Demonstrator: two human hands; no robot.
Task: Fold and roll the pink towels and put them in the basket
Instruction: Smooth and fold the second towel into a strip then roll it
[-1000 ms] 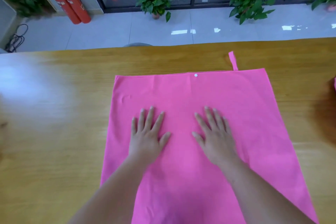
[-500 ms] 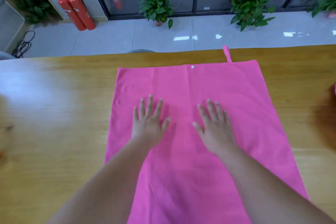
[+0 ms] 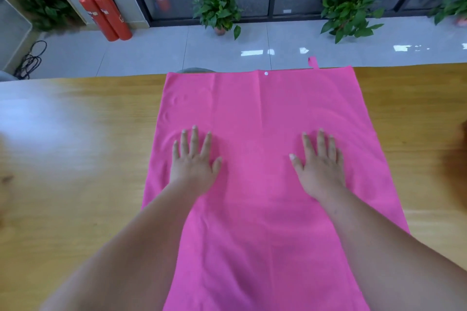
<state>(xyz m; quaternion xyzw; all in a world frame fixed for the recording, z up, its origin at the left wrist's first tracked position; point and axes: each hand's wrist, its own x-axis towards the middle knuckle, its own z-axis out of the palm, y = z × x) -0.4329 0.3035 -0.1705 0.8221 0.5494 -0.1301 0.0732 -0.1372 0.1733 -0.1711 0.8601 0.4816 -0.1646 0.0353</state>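
Note:
A pink towel (image 3: 257,118) lies spread flat on the wooden table (image 3: 75,159), its far edge at the table's far edge. A small loop tab (image 3: 312,61) sticks out past that edge, and a white snap (image 3: 266,73) sits near the middle of it. My left hand (image 3: 193,161) presses flat on the towel's left part with fingers straight and spread. My right hand (image 3: 319,164) presses flat on the right part the same way. Both forearms lie over the towel's near half. No basket shows.
Beyond the table is a tiled floor with two red fire extinguishers (image 3: 106,15) at the left and potted plants (image 3: 218,11) along a glass wall. A dark blurred shape (image 3: 458,159) sits at the table's right edge. Bare wood lies on both sides of the towel.
My hands have slid apart across the towel, the left one leftward and the right one rightward. The view has tilted, so the towel's far edge sits higher in the frame.

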